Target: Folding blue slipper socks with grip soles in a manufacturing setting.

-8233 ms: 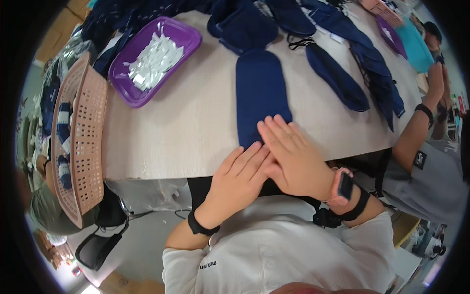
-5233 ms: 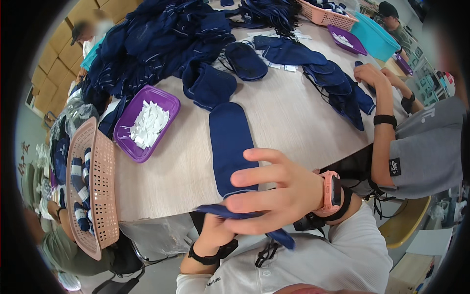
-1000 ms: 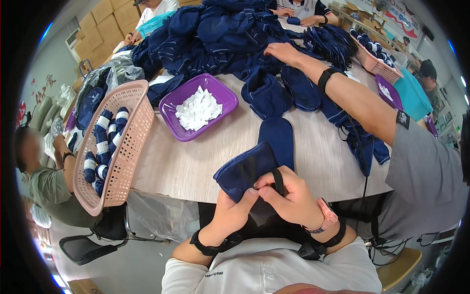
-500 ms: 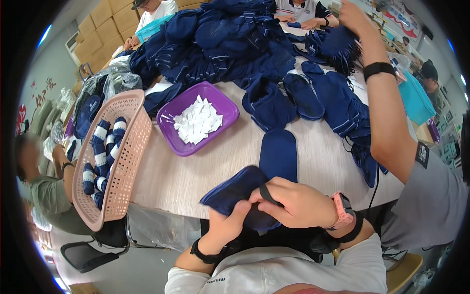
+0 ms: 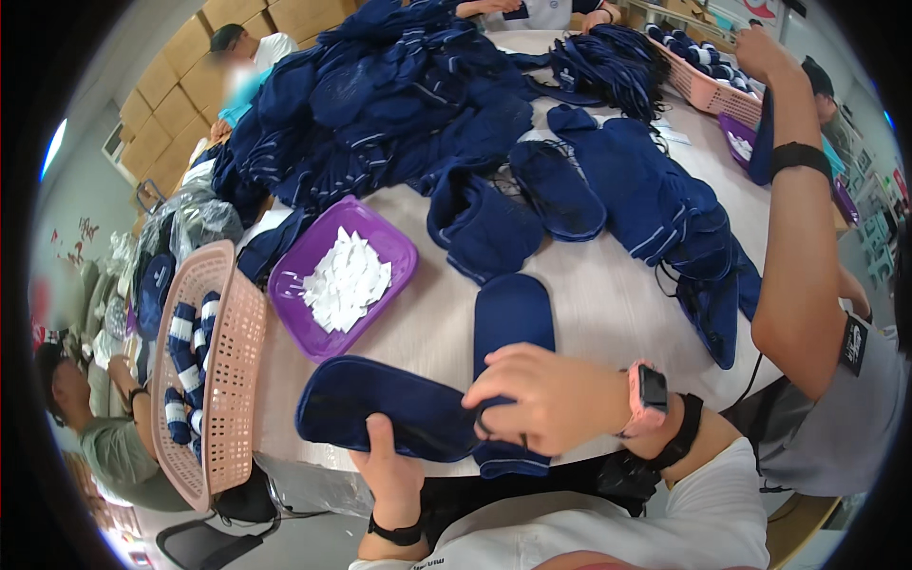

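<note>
Navy fabric piece (image 5: 366,404) gripped in L hand (image 5: 393,480); R hand (image 5: 560,399) curled at its R end, can't tell if gripping.

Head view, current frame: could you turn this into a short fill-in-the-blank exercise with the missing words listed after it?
1. The purple tray holds a heap of small ____ slips.
2. The person's left hand holds a navy fabric piece with its ____ on top.
3. The pink-banded watch is on the person's ____ wrist.
4. In the picture, the nearer pink basket stands to the ____ of the purple tray.

Missing words: white; thumb; right; left.
</note>
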Available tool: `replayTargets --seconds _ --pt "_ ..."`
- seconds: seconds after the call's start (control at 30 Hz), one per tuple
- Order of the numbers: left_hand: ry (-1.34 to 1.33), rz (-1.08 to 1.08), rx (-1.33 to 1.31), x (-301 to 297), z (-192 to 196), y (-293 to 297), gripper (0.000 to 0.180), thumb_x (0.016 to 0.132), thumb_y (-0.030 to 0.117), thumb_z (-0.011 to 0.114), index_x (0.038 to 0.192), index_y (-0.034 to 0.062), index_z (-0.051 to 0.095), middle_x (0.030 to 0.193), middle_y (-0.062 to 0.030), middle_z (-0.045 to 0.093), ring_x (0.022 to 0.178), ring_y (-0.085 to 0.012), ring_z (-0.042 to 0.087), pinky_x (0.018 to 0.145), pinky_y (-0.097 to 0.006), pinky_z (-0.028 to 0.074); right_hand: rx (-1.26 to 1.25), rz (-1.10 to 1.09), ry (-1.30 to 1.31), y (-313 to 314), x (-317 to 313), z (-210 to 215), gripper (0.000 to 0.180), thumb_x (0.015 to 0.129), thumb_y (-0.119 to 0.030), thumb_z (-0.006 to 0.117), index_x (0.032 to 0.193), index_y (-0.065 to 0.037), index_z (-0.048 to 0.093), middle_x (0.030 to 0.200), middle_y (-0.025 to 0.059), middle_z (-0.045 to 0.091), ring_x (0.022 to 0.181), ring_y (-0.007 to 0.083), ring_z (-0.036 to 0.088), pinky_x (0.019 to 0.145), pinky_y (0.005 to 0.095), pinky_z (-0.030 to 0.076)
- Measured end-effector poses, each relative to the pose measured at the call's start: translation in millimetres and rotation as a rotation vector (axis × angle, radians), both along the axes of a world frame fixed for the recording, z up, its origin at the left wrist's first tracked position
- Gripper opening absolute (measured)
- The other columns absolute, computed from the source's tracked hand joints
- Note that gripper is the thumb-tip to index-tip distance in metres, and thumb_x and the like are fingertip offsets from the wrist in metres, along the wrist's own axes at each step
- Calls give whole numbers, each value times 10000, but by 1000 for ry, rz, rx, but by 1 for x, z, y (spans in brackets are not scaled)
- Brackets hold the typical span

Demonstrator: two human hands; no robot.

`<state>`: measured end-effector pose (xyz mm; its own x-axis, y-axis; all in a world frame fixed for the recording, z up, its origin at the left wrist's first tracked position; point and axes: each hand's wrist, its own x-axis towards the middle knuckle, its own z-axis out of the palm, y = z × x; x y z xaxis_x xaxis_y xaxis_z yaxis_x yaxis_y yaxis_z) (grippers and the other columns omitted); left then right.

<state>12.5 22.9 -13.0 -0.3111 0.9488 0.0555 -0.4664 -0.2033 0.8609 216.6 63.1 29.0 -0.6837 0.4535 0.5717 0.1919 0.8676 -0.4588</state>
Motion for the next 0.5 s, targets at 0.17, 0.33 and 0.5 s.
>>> replayTargets --seconds 0.17,0.33,0.5 --pt "-40 -6 -25 -2 0 3 312 871 146 522 1152 30 447 1048 -69 544 929 -188 554 820 -319 456 52 39 -82 -16 -3 15 111 691 -72 577 799 -49 587 980 95 533 921 230 510 867 347 390" --pt "-48 -2 3 -4 3 5 268 895 139 484 1143 42 455 1037 -67 553 913 -188 563 801 -320 470 123 -21 -237 -42 -6 45 105 703 -111 545 782 -51 580 921 80 538 899 218 514 857 323 388" --pt "-115 5 -50 -4 4 3 321 861 139 551 1146 26 454 1062 -67 542 949 -183 543 842 -331 443 12 -110 -327 -74 4 35 131 721 -131 543 811 -46 586 957 99 541 950 228 512 896 357 368"
